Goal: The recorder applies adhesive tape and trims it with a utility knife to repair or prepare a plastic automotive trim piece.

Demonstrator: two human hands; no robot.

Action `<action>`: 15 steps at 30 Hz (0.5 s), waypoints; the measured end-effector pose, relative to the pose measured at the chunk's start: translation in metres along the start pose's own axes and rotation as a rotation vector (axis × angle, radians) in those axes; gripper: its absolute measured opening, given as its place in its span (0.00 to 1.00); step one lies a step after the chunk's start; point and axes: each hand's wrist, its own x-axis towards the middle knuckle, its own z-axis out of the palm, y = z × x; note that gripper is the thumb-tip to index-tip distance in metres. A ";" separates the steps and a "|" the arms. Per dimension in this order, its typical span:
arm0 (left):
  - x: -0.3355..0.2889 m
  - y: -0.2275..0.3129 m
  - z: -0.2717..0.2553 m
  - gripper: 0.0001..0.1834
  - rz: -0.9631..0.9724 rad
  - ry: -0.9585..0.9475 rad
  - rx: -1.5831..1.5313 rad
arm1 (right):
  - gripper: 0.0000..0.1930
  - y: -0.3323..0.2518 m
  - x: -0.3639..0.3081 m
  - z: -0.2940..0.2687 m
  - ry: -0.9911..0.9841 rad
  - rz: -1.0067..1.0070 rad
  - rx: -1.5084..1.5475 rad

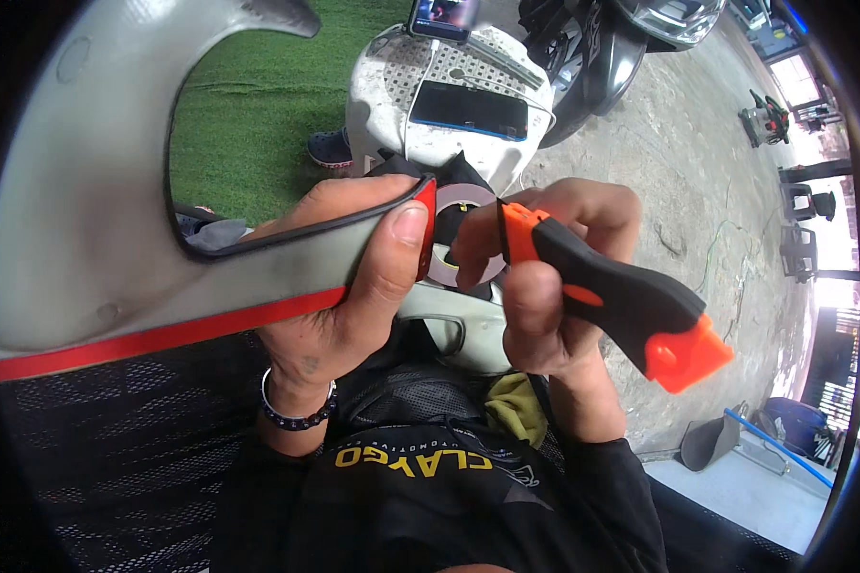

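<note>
My left hand (339,286) is closed around the narrow end of a large curved grey plastic panel (86,210), thumb on the near face. A black edging follows the panel's inner curve, and a red strip (191,329) runs along its lower edge and over its end. In my right hand (573,258) is an orange and black utility knife (631,296), gripped between thumb and fingers just right of the panel's end. Whether a blade is out, I cannot tell. Between my hands, lower down, a tape roll (478,196) is partly hidden by my right fingers.
Another pale panel (483,334) and a yellow-green cloth (516,406) are at my lap. Ahead, a white plastic stool (377,105) bears a phone (468,110), a lit phone (442,17) and cables. A motorcycle (602,67) stands beyond it. Green turf (258,105) lies left, concrete right.
</note>
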 end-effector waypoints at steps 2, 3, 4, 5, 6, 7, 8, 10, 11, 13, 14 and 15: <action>0.000 0.001 0.001 0.07 -0.007 -0.021 0.001 | 0.24 0.012 0.000 -0.008 -0.095 -0.029 0.019; 0.000 0.001 0.002 0.07 -0.009 -0.017 -0.004 | 0.25 0.008 -0.001 -0.011 -0.087 0.039 0.013; 0.000 0.001 0.003 0.06 -0.005 -0.028 -0.019 | 0.25 0.007 0.000 -0.012 -0.094 0.041 0.009; 0.000 0.002 0.004 0.06 -0.001 -0.039 -0.034 | 0.25 0.006 0.000 -0.014 -0.105 0.053 0.002; -0.002 0.002 0.005 0.06 -0.005 -0.031 -0.035 | 0.26 0.005 0.000 -0.014 -0.117 0.066 -0.004; -0.002 0.003 0.005 0.06 -0.032 -0.039 -0.047 | 0.13 0.001 0.003 -0.011 -0.053 -0.003 0.055; -0.003 0.004 0.005 0.06 -0.058 -0.047 -0.058 | 0.13 0.000 0.003 -0.009 -0.058 -0.003 0.050; -0.002 0.006 0.004 0.06 -0.065 -0.043 -0.060 | 0.10 0.001 0.001 -0.004 -0.006 -0.046 0.006; -0.003 0.006 0.004 0.06 -0.070 -0.045 -0.059 | 0.11 0.002 0.002 -0.006 -0.034 -0.096 -0.034; -0.004 0.003 0.005 0.06 -0.041 -0.037 -0.056 | 0.12 0.001 0.001 0.000 -0.007 -0.121 0.032; -0.004 0.002 0.006 0.06 -0.010 -0.034 -0.055 | 0.13 0.001 0.000 0.002 0.026 -0.146 0.099; -0.003 0.003 0.006 0.06 -0.009 -0.033 -0.057 | 0.13 0.000 0.002 0.000 0.026 -0.147 0.098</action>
